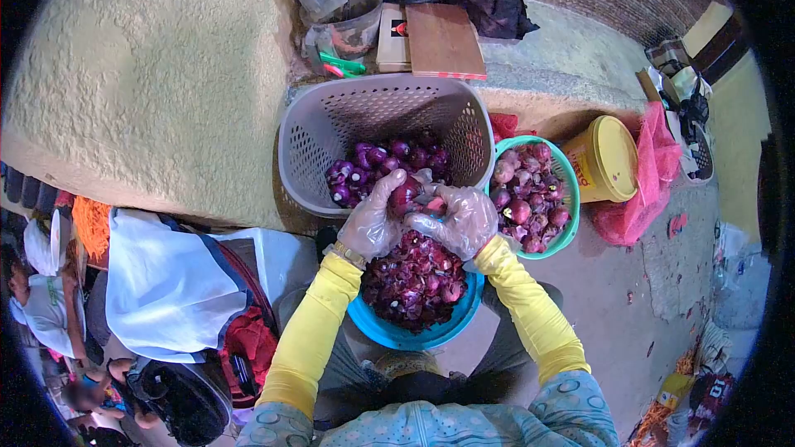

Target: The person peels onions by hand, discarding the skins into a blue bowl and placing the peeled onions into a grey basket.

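Both my hands wear clear plastic gloves and meet above a blue basin (370,324) full of red onions and loose skins. My left hand (370,222) is closed around a red onion (404,196). My right hand (465,219) is pinched against the onion's right side; a small pinkish-red object (434,204) shows at its fingers, too small to name. Just beyond, a grey perforated basket (302,145) holds shiny peeled onions (397,151). To the right, a green basket (570,236) contains onions (520,212) with their skins on.
A yellow lidded bucket (603,161) and a pink mesh sack (650,178) stand right of the green basket. Behind the grey basket are a brown board (445,40) and plastic containers (352,23) on a ledge. White cloth (170,281) lies at left, where another person (91,393) is partly visible.
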The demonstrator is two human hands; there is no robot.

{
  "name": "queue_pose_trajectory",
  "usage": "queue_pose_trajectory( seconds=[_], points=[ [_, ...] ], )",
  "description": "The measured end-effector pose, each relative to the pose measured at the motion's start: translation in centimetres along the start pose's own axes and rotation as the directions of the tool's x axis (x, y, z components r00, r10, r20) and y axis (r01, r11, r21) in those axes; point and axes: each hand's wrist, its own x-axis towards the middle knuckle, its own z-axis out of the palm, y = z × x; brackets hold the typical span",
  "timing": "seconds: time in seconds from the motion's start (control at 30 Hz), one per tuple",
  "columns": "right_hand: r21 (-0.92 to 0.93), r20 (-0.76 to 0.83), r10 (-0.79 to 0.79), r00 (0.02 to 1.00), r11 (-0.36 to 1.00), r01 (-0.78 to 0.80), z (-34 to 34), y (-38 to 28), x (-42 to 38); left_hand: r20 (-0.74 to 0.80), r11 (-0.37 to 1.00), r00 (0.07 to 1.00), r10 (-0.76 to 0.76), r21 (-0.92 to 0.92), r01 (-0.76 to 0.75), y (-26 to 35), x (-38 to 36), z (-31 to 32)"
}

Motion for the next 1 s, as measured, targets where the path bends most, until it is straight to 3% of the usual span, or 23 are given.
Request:
queue_pose_trajectory(
  seconds=[0.27, 0.33, 0.43, 0.57, 0.8, 1.0],
  points=[
    [0.057, 0.001, 0.018, 1.000, 0.998, -0.018, -0.1, -0.8, -0.1, -0.007, 0.999, 0.999, 0.032, -0.008, -0.032, 0.0, 0.0, 0.3],
    [0.004, 0.116, 0.072, 0.991, 0.997, -0.073, -0.9, -1.4, 0.0, -0.001, 1.000, 1.000, 0.025, -0.010, -0.025, 0.0, 0.0, 0.3],
    [-0.016, 0.134, 0.091, 0.987, 0.996, -0.090, -1.1, -1.5, 0.0, 0.008, 1.000, 1.000, 0.012, -0.010, -0.012, 0.1, 0.0, 0.2],
    [0.041, 0.040, 0.094, 0.995, 0.995, -0.095, -0.2, -0.9, -0.1, 0.013, 1.000, 1.000, -0.018, 0.002, 0.018, 0.3, -0.1, 0.0],
    [-0.088, 0.123, -0.002, 0.992, 0.996, 0.013, -0.3, 0.6, -0.2, 0.009, 0.998, 1.000, -0.023, 0.064, 0.022, 0.1, -0.1, -0.4],
    [-0.087, 0.237, -0.109, 0.965, 0.987, 0.133, -1.0, -0.6, -0.1, -0.148, 0.996, 0.989, 0.025, 0.093, -0.011, 0.2, 0.2, -0.9]
  ],
)
